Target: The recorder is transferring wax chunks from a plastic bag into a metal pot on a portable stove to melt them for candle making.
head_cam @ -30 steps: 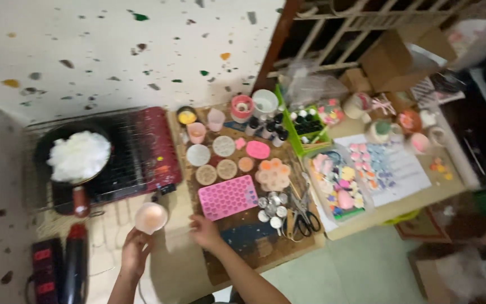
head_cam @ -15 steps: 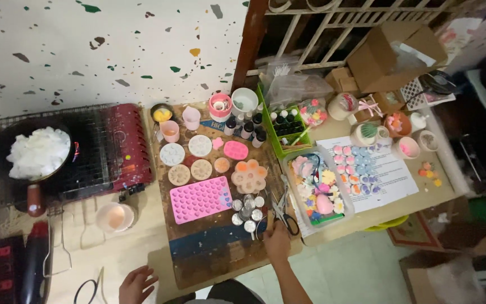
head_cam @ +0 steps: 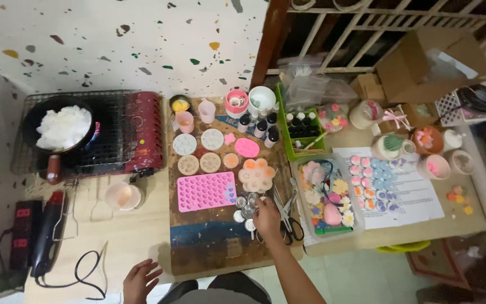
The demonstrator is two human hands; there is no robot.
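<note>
Left hand: the left hand (head_cam: pixel 140 280) is resting nearest the viewer, off the near-left corner of the wooden board (head_cam: pixel 209 247); its fingers are spreading open and holding nothing.
Right hand: the right hand (head_cam: pixel 268 218) is reaching onto the board's near-right part, fingertips curling down over the cluster of small metal tins (head_cam: pixel 244 206) — whether a tin is actually pinched cannot be told, since the hand is covering its own fingertips.
Small metal tins: they are sitting in a loose clump just beyond the right hand, between the pink silicone mould (head_cam: pixel 206 191) and the scissors (head_cam: pixel 289 220); each is round and standing mouth up, so none is showing a long axis, and the clump itself is running roughly near-to-far.
Progress, near part: the tins are appearing empty, judging by their bare shine, so filling seems not yet begun.
Cup: a pale cup (head_cam: pixel 122 196) of peach-coloured content is standing left of the board, untouched by either hand.
Pink silicone mould: it is lying flat, long axis left-to-right across the board; its cavities are looking unfilled.
Round moulds: the small round moulds (head_cam: pixel 199 152) beyond it are already holding set shapes — done, by the look of them.
Pan: farthest left of the board, a pan (head_cam: pixel 63 128) of white wax flakes is sitting on the red stove (head_cam: pixel 142 132), seemingly unmelted.
</note>
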